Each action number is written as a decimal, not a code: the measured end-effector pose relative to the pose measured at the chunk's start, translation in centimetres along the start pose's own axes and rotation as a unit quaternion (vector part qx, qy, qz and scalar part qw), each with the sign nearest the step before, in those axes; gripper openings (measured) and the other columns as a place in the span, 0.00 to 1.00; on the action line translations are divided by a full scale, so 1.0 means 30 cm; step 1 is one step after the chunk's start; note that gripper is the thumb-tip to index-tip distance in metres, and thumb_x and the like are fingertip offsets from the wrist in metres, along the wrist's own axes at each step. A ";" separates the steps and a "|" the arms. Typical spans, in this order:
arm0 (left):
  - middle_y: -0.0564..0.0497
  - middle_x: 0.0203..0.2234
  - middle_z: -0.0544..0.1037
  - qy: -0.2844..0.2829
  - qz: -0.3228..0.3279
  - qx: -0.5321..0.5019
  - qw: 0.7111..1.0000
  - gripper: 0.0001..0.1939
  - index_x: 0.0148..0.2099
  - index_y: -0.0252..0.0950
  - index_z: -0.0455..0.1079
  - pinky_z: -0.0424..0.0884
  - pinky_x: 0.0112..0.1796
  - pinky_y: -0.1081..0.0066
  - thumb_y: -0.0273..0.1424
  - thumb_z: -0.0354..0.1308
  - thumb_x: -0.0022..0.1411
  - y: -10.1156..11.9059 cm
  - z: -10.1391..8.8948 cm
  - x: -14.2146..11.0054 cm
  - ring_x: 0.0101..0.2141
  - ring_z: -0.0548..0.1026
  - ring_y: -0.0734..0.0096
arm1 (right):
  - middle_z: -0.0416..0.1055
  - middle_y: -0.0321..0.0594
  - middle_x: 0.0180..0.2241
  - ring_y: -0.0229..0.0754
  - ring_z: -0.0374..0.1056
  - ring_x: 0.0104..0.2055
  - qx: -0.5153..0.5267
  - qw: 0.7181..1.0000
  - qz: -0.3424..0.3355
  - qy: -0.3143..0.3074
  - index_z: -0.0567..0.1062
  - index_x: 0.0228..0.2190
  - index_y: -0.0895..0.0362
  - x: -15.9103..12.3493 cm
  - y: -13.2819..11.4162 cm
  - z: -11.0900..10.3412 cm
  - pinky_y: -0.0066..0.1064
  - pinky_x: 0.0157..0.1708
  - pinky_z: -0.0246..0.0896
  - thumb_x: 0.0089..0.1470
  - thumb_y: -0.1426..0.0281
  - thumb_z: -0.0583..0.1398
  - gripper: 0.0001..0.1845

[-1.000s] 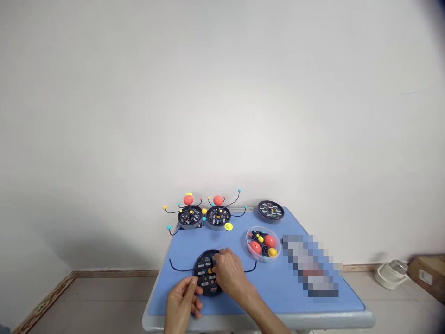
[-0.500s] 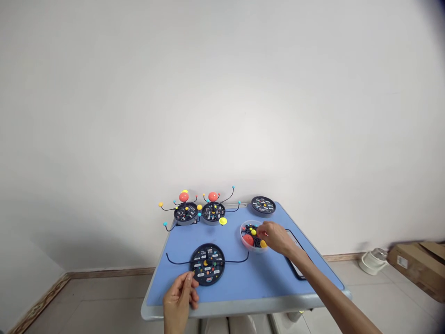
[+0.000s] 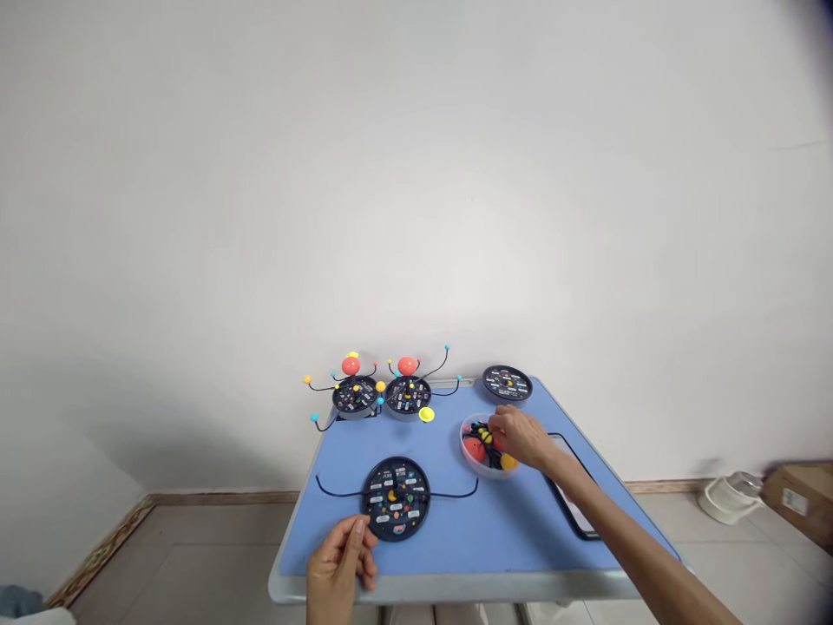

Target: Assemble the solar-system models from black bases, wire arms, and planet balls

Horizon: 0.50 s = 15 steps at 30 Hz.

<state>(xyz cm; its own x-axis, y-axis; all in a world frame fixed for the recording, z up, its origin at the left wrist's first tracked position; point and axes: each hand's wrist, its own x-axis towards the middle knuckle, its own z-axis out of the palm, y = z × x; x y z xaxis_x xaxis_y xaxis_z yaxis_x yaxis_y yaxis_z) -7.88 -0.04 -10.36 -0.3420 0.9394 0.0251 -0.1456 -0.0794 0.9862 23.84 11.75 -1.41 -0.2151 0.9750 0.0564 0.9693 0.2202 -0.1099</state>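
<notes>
A round black base disc (image 3: 396,498) with coloured labels lies near the table's front edge, two thin black wire arms sticking out to its sides. My left hand (image 3: 341,564) rests at its front left rim, fingers curled against the edge. My right hand (image 3: 521,437) reaches into a clear round bowl (image 3: 482,469) of red, yellow and black parts, fingers bent down among them; what they touch is hidden.
Two assembled planet models (image 3: 355,391) (image 3: 408,389) with red balls stand at the back of the blue table (image 3: 508,529). A spare black disc (image 3: 507,383) lies back right, a yellow disc (image 3: 426,416) beside the models, a black tablet (image 3: 576,512) under my right forearm. A white pot (image 3: 727,499) and a box (image 3: 799,503) sit on the floor.
My right hand left the black disc and went right into the bowl of parts, where it has stayed for half a second. My left hand stays at the disc's rim.
</notes>
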 end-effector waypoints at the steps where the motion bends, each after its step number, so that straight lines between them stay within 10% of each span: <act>1: 0.53 0.19 0.76 0.003 -0.002 0.000 1.000 0.24 0.32 0.35 0.78 0.69 0.13 0.74 0.52 0.69 0.45 0.008 0.003 -0.002 0.14 0.70 0.74 | 0.76 0.45 0.38 0.43 0.70 0.40 0.003 1.000 0.009 0.005 0.79 0.33 0.57 0.000 0.012 -0.010 0.29 0.31 0.49 0.56 0.81 0.52 0.16; 15: 0.54 0.18 0.76 0.008 0.006 -0.006 1.000 0.26 0.31 0.34 0.78 0.67 0.12 0.75 0.54 0.69 0.43 0.012 0.005 -0.004 0.13 0.69 0.75 | 0.78 0.43 0.34 0.45 0.73 0.38 -0.018 0.996 0.048 -0.069 0.78 0.31 0.58 -0.036 -0.086 0.013 0.34 0.36 0.61 0.57 0.74 0.60 0.06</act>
<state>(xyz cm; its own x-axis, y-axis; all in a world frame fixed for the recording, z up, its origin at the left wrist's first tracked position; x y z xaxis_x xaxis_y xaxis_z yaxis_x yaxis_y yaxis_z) -7.74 -0.15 -9.98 -0.3587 0.9328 0.0347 -0.1521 -0.0951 0.9838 21.53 10.14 -1.57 -0.1331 0.9870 -0.0905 0.9893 0.1269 -0.0715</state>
